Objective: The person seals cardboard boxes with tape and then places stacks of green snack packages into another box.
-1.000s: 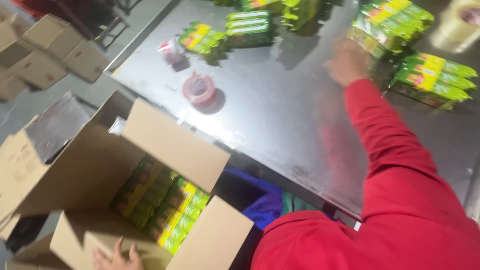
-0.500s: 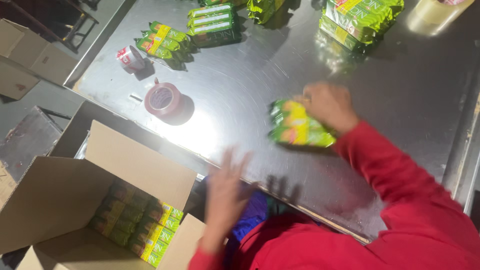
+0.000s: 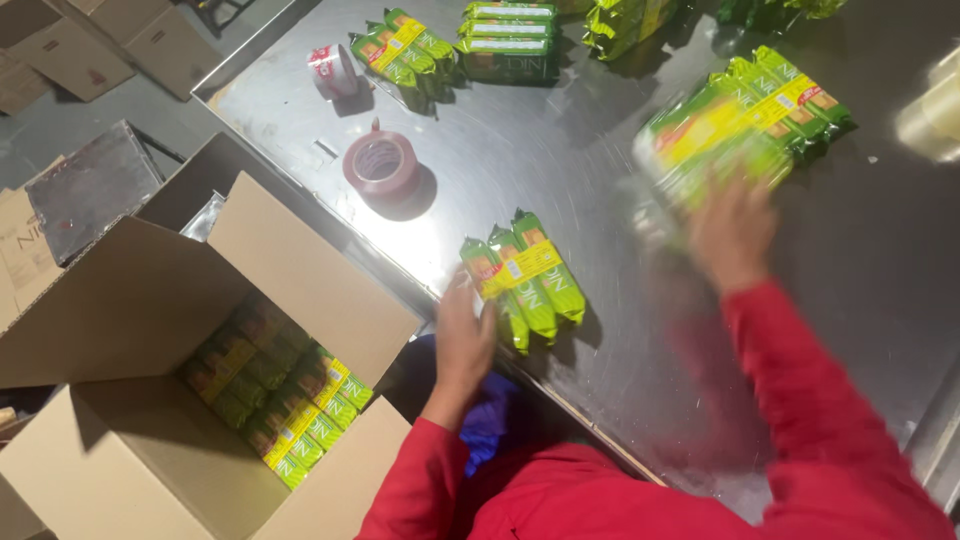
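While the open cardboard box [image 3: 200, 400] at the far left stands partly filled with green and yellow packets laid in rows, the packing looks to be mid-way, between one load and another. Just right of it the left hand [image 3: 465, 335] rests at the desk [image 3: 560, 140] edge, fingers loosely spread and touching the near end of a banded bundle of three packets [image 3: 525, 280], not gripping it. Farther right, the right hand [image 3: 730, 235] (badly blurred) lies against a larger bundle [image 3: 740, 125]; whether its fingers have closed on it I cannot tell. A fair next move would need the left fingers to close round the small bundle and carry it leftward over the box flap.
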